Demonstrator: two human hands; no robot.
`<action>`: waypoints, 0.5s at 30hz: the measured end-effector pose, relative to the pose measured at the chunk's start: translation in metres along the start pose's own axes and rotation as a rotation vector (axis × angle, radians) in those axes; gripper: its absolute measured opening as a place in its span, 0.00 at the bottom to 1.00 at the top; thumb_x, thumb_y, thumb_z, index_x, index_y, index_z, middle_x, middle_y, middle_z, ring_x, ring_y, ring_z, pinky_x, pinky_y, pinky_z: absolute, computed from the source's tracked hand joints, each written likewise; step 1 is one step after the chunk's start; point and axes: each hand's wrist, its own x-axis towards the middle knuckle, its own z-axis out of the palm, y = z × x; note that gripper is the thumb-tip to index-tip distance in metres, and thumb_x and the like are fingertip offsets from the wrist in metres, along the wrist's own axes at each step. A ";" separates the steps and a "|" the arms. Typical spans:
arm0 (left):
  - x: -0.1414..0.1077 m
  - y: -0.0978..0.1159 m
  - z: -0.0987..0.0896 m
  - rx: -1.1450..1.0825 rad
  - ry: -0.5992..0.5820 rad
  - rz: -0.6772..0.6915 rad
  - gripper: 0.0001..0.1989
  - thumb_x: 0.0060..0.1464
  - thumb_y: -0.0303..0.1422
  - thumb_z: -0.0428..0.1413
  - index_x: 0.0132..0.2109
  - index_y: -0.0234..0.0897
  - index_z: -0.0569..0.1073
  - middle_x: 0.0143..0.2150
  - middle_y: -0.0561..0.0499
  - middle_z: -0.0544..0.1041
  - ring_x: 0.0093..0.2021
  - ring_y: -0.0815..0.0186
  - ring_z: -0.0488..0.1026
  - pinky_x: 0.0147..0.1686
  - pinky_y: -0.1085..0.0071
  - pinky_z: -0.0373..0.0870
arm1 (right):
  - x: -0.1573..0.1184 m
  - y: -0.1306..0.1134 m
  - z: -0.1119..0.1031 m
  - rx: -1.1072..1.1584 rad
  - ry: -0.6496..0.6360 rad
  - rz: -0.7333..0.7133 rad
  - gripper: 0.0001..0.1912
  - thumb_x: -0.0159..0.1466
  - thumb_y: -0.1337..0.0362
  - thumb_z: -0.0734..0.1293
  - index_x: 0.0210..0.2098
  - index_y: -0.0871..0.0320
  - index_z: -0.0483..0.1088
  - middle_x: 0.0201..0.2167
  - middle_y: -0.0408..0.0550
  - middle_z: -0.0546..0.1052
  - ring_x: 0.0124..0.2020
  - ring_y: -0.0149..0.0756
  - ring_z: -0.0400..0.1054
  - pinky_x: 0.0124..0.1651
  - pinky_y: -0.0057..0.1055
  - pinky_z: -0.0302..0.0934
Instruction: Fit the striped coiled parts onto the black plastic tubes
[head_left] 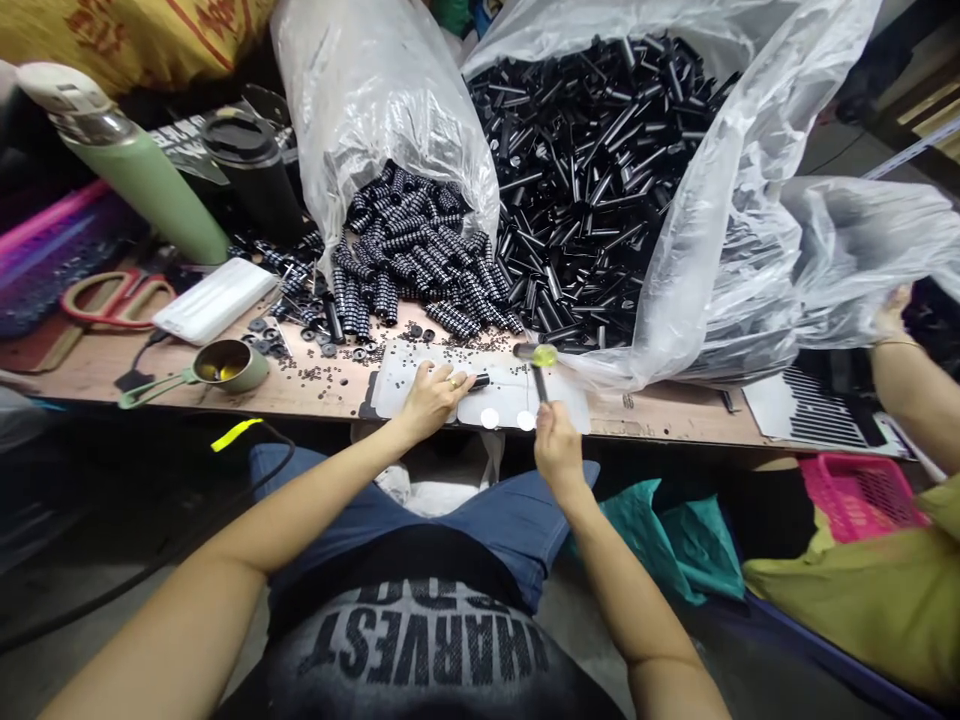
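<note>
My left hand (433, 397) rests on a pale plate (405, 365) at the table's front edge. Its fingers close on a short black tube (478, 382), whose end sticks out to the right. In my right hand (559, 445) is a small hammer (541, 380) with a dark handle; its head has one black face and one yellow-green face. The hammer head is above the plate's right part, apart from the tube. Two round white spots (489, 418) show along the plate's front edge. Tiny dark pieces (465, 350) lie scattered behind the plate.
Plastic bags hold ribbed black cylinders (405, 240) and smooth black tubes (592, 170). At left are a green bottle (150, 185), a black cup (251, 165), a white power bank (217, 300), red scissors (116, 300) and a small green cup (232, 368). A co-worker's arm (911, 390) reaches in at right.
</note>
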 end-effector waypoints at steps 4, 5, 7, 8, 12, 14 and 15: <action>0.002 0.018 0.002 0.048 -0.044 -0.047 0.21 0.63 0.25 0.40 0.60 0.33 0.66 0.55 0.40 0.73 0.56 0.54 0.67 0.55 0.51 0.55 | -0.009 -0.018 -0.006 -0.101 -0.078 -0.045 0.19 0.72 0.57 0.49 0.35 0.59 0.64 0.22 0.47 0.71 0.20 0.34 0.64 0.25 0.28 0.44; 0.002 0.024 0.004 0.052 -0.052 -0.048 0.21 0.63 0.27 0.41 0.60 0.30 0.65 0.57 0.38 0.70 0.59 0.54 0.64 0.58 0.52 0.53 | -0.010 -0.022 -0.009 -0.069 -0.038 -0.065 0.20 0.72 0.56 0.48 0.35 0.59 0.64 0.22 0.46 0.71 0.20 0.34 0.65 0.25 0.28 0.45; 0.003 0.037 0.009 0.054 -0.070 -0.042 0.24 0.64 0.34 0.42 0.62 0.23 0.62 0.62 0.33 0.64 0.64 0.52 0.57 0.62 0.52 0.47 | -0.011 -0.034 -0.013 0.021 0.066 -0.139 0.22 0.73 0.56 0.45 0.36 0.59 0.64 0.23 0.47 0.72 0.22 0.34 0.66 0.26 0.27 0.49; 0.003 0.041 0.012 0.053 -0.082 -0.036 0.27 0.63 0.36 0.42 0.62 0.20 0.60 0.64 0.32 0.62 0.66 0.51 0.54 0.64 0.53 0.45 | -0.012 -0.041 -0.013 0.050 0.090 -0.189 0.23 0.73 0.55 0.45 0.37 0.59 0.64 0.24 0.48 0.73 0.24 0.34 0.67 0.27 0.27 0.50; 0.005 0.043 0.022 0.042 -0.132 -0.032 0.27 0.61 0.30 0.41 0.64 0.17 0.56 0.66 0.31 0.57 0.67 0.52 0.51 0.64 0.56 0.47 | -0.014 -0.066 0.001 -0.068 -0.107 -0.295 0.20 0.72 0.55 0.49 0.36 0.58 0.65 0.27 0.50 0.75 0.23 0.34 0.68 0.26 0.27 0.50; 0.010 0.038 0.022 0.012 -0.150 -0.027 0.26 0.60 0.28 0.42 0.63 0.18 0.58 0.65 0.32 0.58 0.66 0.52 0.54 0.63 0.57 0.51 | -0.013 -0.070 0.006 -0.136 -0.180 -0.265 0.18 0.72 0.56 0.51 0.37 0.58 0.66 0.26 0.48 0.75 0.22 0.34 0.67 0.25 0.27 0.47; 0.014 0.037 0.020 -0.013 -0.157 -0.044 0.26 0.60 0.28 0.43 0.63 0.20 0.59 0.64 0.32 0.61 0.64 0.51 0.57 0.61 0.57 0.55 | -0.011 -0.069 0.006 -0.139 -0.171 -0.250 0.17 0.72 0.56 0.51 0.37 0.58 0.65 0.27 0.47 0.75 0.22 0.34 0.67 0.25 0.27 0.46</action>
